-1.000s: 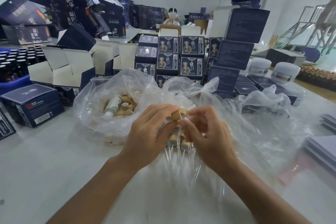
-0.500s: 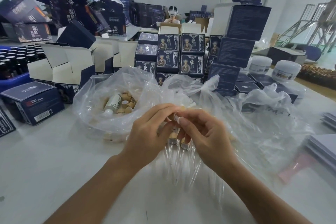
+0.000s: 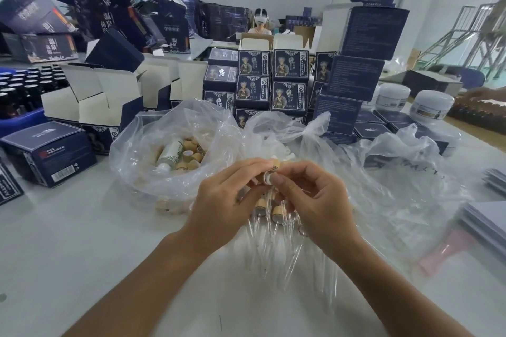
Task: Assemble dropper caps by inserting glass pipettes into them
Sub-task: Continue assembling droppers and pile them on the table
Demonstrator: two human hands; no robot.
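Note:
My left hand and my right hand meet at mid-table over a clear plastic sheet. Between their fingertips sits one tan wooden dropper cap with a white inner part; the left fingers curl round it and the right thumb and fingers pinch its lower end. Whether a glass pipette is in it is hidden by the fingers. Below the hands lie assembled droppers with tan caps and clear glass pipettes pointing toward me. A clear bag at the left holds several loose tan caps and a white bottle.
Crumpled clear bags lie to the right. Stacked dark blue boxes and open cartons stand behind. A blue box is at left, white jars at back right, paper stacks at right. A person sits far behind.
The right thumb has shifted from above the cap to its lower white end, and both hands have risen slightly with the cap held between them.

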